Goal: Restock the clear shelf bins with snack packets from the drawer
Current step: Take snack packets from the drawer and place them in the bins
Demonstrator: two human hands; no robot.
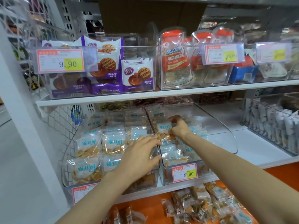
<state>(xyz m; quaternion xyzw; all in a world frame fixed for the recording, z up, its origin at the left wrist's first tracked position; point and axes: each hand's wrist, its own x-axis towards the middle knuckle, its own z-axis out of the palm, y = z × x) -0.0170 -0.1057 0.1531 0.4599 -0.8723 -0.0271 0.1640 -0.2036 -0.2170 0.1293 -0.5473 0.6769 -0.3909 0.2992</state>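
On the lower shelf (258, 143), right hand (180, 129) pinches a snack packet (174, 118) deep inside the right clear bin (223, 125); left hand (140, 154) rests on its left wall, grip indeterminate. Spare packets (202, 204) lie below, in the orange drawer (283, 175).

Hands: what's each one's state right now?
Left hand: fingers curved over the clear bin wall; grip cannot be told.
Right hand: pinching a snack packet.

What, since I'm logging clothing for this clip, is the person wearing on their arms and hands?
Nothing visible: left hand and right hand are ungloved, and both arms are bare to the frame edge; no sleeve, watch, bracelet or ring shows.
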